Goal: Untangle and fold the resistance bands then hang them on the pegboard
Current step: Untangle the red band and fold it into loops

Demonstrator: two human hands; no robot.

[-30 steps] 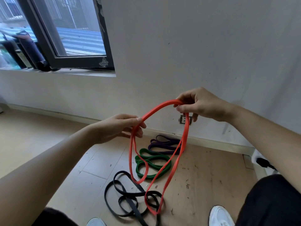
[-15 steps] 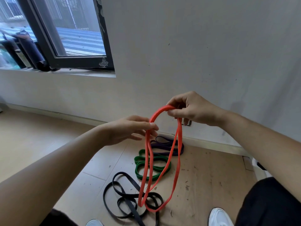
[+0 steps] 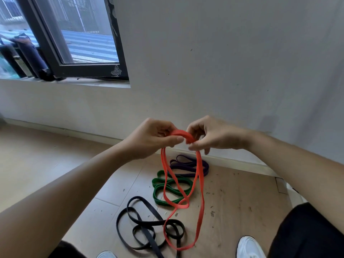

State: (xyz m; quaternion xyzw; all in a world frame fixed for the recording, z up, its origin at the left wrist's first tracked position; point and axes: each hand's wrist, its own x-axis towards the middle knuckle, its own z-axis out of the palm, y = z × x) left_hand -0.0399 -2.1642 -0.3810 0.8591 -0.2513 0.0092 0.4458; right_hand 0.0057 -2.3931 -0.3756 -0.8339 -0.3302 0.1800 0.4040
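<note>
An orange resistance band (image 3: 199, 175) hangs in long loops from both my hands, its top bend pinched between them. My left hand (image 3: 150, 140) grips the band's top from the left. My right hand (image 3: 210, 135) pinches the same bend from the right, and the two hands almost touch. On the floor below lie a green band (image 3: 158, 190), a purple band (image 3: 186, 165) near the wall, and a tangled black band (image 3: 141, 226) closest to me. No pegboard is in view.
A grey wall (image 3: 223, 62) stands straight ahead with a skirting board (image 3: 232, 162) at its foot. A dark-framed window (image 3: 74, 43) is at the upper left. My white shoes (image 3: 249, 247) stand on the wooden floor (image 3: 242, 202), strewn with small debris.
My hands have come together, from apart to nearly touching. The orange band, spread wide before, now hangs doubled in narrow loops below them.
</note>
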